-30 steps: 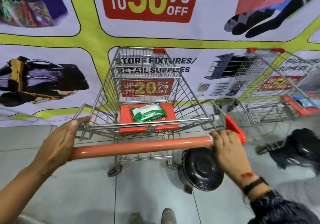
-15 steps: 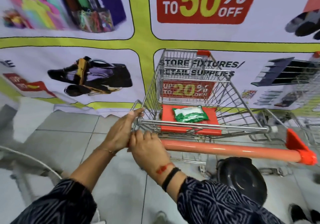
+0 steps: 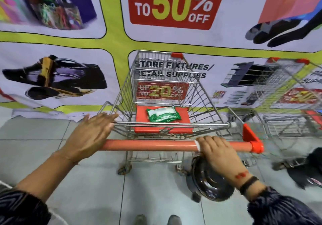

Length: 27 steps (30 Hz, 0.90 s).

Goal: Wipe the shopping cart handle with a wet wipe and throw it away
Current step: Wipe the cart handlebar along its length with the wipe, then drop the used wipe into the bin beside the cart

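**Both hands on the cart, wipe under the right one**

Head view: a wire shopping cart [image 3: 167, 92] stands on grey floor tiles [image 3: 90, 186], nosed up to a big sale banner [image 3: 174, 38] that blocks the way ahead. The orange handle [image 3: 149, 145] runs across the near end. The right hand [image 3: 219, 153] curls over the handle towards its right end, grip pressed together around the bar and a white wet wipe [image 3: 197, 145], of which only a thin edge shows at the left side of the fingers. The left hand [image 3: 90, 134] lies flat at the handle's left end, grip spread, fingers reaching over the cart's wire rim.

A green and white pack of wipes [image 3: 163, 114] lies on the orange child seat flap [image 3: 144, 120] inside the cart. A dark round bin lid [image 3: 209, 181] sits on the floor just below the right wrist, partly hidden by it. A second cart [image 3: 287, 92] stands close beside on the right. Two shoe tips [image 3: 156, 220] show at the bottom edge.
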{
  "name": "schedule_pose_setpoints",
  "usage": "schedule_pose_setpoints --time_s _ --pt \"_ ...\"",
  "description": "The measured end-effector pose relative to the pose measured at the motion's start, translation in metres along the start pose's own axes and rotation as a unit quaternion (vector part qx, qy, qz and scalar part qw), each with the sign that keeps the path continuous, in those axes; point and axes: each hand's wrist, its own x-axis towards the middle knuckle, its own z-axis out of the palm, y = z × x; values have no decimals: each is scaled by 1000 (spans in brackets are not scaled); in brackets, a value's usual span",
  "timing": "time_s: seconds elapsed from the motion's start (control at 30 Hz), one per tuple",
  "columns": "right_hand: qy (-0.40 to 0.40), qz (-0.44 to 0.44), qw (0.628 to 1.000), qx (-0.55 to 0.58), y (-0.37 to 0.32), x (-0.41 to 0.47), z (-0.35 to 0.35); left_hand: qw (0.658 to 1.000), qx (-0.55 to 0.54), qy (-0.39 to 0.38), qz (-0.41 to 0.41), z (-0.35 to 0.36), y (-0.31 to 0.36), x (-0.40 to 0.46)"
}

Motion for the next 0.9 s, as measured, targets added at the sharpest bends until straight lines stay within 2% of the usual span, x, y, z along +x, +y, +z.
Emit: schedule_pose_setpoints --time_s 0.07,0.2,0.33,0.4,0.5,0.57,0.67,0.77,0.83,0.9 --pt "-9 -3 1000 -8 27 -15 1 999 36 3 13 1 -4 0" --pt "-25 -33 999 -21 78 -43 3 999 40 22 30 -1 -2 -2" --pt "-41 -65 997 -18 114 -64 6 993 111 13 31 -2 4 -1" --pt "-45 -32 998 35 118 -72 9 993 120 7 3 -3 10 -2" --pt "-36 75 989 122 109 -85 21 994 109 0 -5 8 50 6" --pt "2 140 963 228 102 -89 30 996 85 -28 21 25 101 17" --pt "6 265 881 391 81 -91 35 992 65 -47 94 55 180 40" --pt "44 282 851 441 80 -97 38 976 59 -67 198 87 251 65" --pt "29 313 830 462 85 -103 41 958 63 -93 262 105 292 79" --pt "4 334 814 476 85 -111 46 948 76 -102 293 114 318 93"
